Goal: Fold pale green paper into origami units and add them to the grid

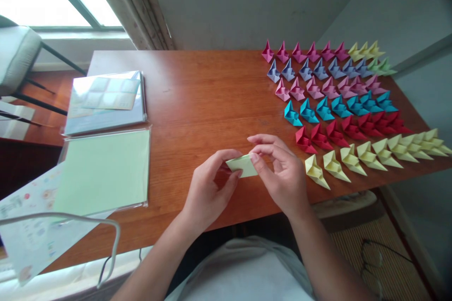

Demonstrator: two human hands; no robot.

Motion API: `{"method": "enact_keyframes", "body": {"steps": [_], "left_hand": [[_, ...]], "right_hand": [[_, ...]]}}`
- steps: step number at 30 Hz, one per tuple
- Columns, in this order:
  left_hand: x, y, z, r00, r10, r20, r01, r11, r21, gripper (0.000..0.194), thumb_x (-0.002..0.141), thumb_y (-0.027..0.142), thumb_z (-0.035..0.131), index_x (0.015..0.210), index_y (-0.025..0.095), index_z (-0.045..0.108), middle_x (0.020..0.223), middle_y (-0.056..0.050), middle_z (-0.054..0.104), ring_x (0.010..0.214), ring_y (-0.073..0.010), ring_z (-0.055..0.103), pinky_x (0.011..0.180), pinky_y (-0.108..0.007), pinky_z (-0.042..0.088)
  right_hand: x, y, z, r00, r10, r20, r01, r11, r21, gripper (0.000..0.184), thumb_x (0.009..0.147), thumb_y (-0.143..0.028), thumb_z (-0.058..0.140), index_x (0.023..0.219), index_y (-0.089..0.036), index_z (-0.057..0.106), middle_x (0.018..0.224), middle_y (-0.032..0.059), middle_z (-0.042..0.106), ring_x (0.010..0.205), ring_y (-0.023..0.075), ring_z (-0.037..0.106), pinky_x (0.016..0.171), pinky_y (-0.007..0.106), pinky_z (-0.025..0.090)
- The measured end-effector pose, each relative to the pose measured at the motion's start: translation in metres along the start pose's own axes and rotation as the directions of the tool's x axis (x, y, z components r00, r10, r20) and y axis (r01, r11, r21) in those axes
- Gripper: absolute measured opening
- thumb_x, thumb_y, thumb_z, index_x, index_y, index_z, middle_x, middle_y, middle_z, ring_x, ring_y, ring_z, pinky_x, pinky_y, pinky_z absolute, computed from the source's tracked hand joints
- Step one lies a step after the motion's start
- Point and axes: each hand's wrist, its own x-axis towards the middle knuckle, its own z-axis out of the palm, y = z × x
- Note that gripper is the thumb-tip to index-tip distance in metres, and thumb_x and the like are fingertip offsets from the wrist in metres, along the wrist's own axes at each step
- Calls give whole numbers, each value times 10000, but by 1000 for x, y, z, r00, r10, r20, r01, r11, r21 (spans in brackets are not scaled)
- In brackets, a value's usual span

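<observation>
A small pale green folded paper [243, 165] is held just above the wooden table [197, 99], between both hands. My left hand [208, 190] pinches its left end with thumb and fingers. My right hand [282, 171] pinches its right end, thumb against forefinger, the other fingers curled. To the right of my hands lie rows of finished folded paper pieces [339, 103] in magenta, lilac, pink, blue, red and pale yellow.
A pack of pale green paper sheets [104, 169] lies at the table's left, with a clear-wrapped paper pack [106, 101] behind it. A printed sheet [28, 225] overhangs the near-left edge. A chair [16, 54] stands far left. Glasses [374, 263] lie on the floor mat.
</observation>
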Motion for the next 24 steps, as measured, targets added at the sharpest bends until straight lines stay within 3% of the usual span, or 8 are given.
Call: {"method": "enact_keyframes", "body": {"steps": [4,8,10,13,17,24], "left_hand": [[0,-2,1,999,-45,-7,45,994,-100,274,896,105,645,1133,239,614,1052,-5,672,940,-121,663,856,-212,550],[1,-3,0,988,-154,-14,143,944,-297,263,892,173,693,1135,240,617,1078,-16,663,942,-128,663,849,-219,556],[3,-3,0,979,-203,-9,186,911,-368,271,882,194,714,1132,225,615,1066,-27,671,933,-133,666,838,-220,557],[5,-1,-1,968,-249,2,227,879,-418,302,863,209,741,1138,205,616,1076,-47,680,939,-144,669,825,-221,557],[5,2,-1,961,-274,16,253,861,-441,333,850,217,756,1155,191,627,1103,-63,681,962,-157,671,836,-233,560],[8,5,-3,931,-350,104,351,780,-517,326,825,249,790,1103,180,635,1028,-47,724,926,-142,668,804,-215,548]], "right_hand": [[-1,1,2,1000,28,-13,-27,998,57,65,938,-236,647,933,-244,710,1180,60,681,1151,228,631,959,373,522],[-3,7,2,977,185,-103,-165,970,179,150,975,-333,608,1077,-251,683,1167,55,693,1081,201,657,869,310,546],[-4,8,0,964,263,-35,-251,946,203,193,985,-384,592,1084,-248,687,1058,36,724,950,174,680,795,272,549],[-3,7,-3,940,296,169,-324,929,178,250,988,-427,578,1009,-230,731,907,16,741,824,159,681,715,240,538],[-3,5,-3,939,277,204,-308,942,137,212,959,-395,629,972,-225,755,851,4,745,746,151,680,663,229,527],[-7,8,2,973,226,48,-227,973,26,176,929,-369,666,876,-221,746,823,15,747,726,164,680,672,262,526]]}}
